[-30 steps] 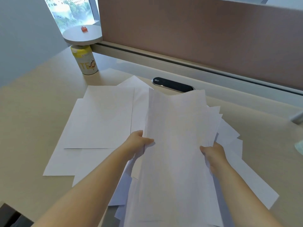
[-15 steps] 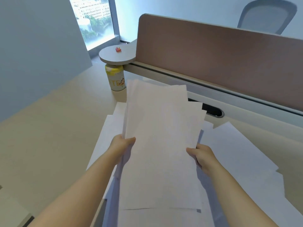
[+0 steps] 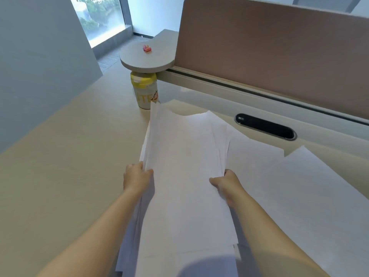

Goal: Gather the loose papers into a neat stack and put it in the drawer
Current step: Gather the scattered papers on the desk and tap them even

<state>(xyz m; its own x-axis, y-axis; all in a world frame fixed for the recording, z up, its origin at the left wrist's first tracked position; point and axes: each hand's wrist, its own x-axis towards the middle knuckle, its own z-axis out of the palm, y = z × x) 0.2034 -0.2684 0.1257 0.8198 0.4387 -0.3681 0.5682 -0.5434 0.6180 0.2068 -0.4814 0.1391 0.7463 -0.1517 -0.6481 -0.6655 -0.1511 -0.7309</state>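
Two hands clamp the stack of papers (image 3: 185,176) by its long edges, the left hand (image 3: 136,177) on the left side, the right hand (image 3: 226,183) on the right. The edges look ragged; tapping them square on the desk (image 3: 60,166) would help. More loose sheets (image 3: 299,186) lie right. No drawer shows.

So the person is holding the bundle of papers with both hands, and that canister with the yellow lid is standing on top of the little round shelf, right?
Not quite. Both the left hand and the right hand do hold the bundle of papers, but the canister with the yellow lid stands on the desk underneath the round shelf, not on top of it. The head view shows this.
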